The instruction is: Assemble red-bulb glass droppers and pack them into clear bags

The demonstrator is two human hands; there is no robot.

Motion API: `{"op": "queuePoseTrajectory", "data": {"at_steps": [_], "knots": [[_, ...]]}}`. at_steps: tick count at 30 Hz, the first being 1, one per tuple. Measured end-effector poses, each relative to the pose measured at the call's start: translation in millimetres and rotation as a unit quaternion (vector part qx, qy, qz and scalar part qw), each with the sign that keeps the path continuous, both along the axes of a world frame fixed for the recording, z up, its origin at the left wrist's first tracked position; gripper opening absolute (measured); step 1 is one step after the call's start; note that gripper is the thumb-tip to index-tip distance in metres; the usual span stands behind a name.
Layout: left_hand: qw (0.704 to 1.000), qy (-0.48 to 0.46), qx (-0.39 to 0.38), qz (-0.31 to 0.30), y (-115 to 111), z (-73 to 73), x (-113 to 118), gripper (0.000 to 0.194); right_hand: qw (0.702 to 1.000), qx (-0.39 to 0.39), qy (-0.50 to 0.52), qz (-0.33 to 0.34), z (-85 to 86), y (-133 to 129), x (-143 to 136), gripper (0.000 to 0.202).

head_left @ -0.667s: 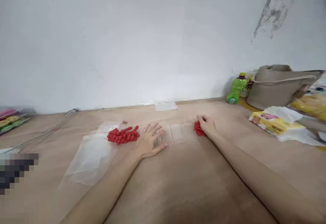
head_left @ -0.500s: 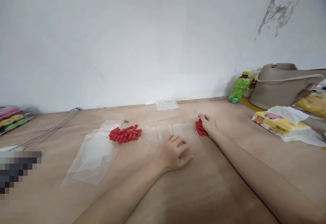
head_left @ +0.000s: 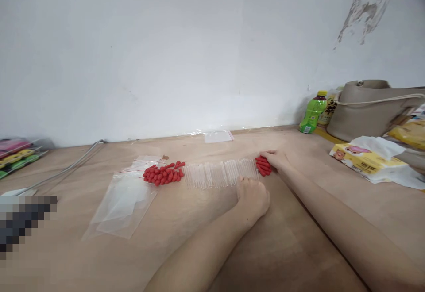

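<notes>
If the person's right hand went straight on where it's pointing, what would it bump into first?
Probably the small red bunch, right beside the right hand's fingers, then the clear sticks. Whether the fingers already touch the bunch is unclear.

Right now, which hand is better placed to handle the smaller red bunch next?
Probably the right hand: its fingers are at the far edge of the smaller red bunch. The left hand is curled at the near edge of the clear sticks, fingers largely hidden.
</notes>
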State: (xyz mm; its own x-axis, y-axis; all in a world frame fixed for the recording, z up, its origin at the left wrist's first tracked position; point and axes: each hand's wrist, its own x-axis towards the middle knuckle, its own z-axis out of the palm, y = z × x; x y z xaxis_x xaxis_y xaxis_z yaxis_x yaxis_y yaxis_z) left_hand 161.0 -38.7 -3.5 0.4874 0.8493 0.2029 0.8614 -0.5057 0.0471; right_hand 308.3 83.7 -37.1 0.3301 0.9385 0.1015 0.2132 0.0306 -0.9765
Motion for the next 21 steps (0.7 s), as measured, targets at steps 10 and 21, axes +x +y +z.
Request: {"op": "queuePoseTrajectory", "data": {"at_steps": [10, 21], "knots": [[0.999, 0.027, -0.023, -0.036, -16, 10.9, -19, 0.029, 0.999, 0.031, 0.033, -0.029, 8.0, -3, -7, 0.016], [1.0, 0.017, -0.012, 0.01, -23, 6.7, -24, 0.02, 0.962, 0.242, 0.001, -0.127, 21.1, -14, -16, 0.026]]}}
